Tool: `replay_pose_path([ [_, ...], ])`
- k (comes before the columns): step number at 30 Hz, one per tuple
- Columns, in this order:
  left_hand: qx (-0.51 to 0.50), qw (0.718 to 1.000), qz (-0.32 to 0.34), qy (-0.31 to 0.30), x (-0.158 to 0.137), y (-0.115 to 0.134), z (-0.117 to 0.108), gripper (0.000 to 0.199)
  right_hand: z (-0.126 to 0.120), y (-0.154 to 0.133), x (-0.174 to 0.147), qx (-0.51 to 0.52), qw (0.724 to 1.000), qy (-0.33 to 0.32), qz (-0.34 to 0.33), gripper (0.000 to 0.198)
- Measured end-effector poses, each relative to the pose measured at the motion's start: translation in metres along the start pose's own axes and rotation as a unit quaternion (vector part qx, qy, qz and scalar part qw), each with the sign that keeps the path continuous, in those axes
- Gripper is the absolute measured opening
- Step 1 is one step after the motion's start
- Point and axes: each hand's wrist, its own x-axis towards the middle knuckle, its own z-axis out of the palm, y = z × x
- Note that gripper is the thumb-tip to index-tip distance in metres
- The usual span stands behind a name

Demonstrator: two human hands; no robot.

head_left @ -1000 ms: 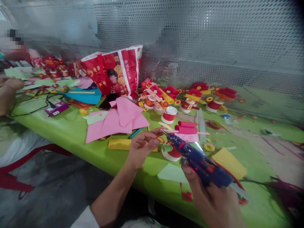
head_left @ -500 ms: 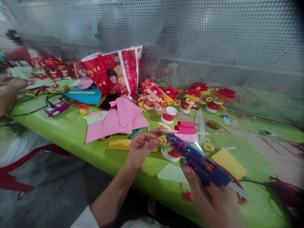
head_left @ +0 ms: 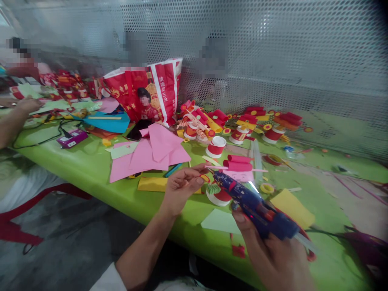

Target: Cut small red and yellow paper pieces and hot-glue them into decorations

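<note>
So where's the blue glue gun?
In the head view, the blue glue gun is right of centre, in the right hand, its tip near the left hand.

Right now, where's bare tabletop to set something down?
Green table between purple socket block and pink sheets; also right of the square yellow sheet, beyond the black cable. Crowded: around the glue gun and paper figures.

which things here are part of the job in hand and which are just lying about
In the job:
- blue glue gun, held in the right hand
- red-and-yellow disc, at the left hand
- pink-faced paper figure, behind the gun

Apparently just lying about:
- pink sheets
- blue sheet
- red-and-white bag
</note>
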Motion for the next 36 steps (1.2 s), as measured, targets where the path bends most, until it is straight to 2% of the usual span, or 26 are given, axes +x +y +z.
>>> replay_pose_path([
  [11, -0.001, 1.000, 0.002, 0.000, 0.0004, -0.0004, -0.0005, 0.006, -0.0006, -0.0064, 0.0029, 0.013, 1.000, -0.008, -0.006, 0.047],
  [20, -0.005, 1.000, -0.002, -0.007, -0.0002, 0.0024, 0.0014, 0.007, -0.0060, -0.0074, -0.0043, -0.002, 0.999, -0.010, 0.053, 0.051],
  [36, -0.005, 1.000, 0.004, 0.000, 0.0006, 0.0003, 0.0008, 0.008, -0.0027, -0.0106, 0.0007, 0.001, 1.000, -0.011, 0.014, 0.049],
])
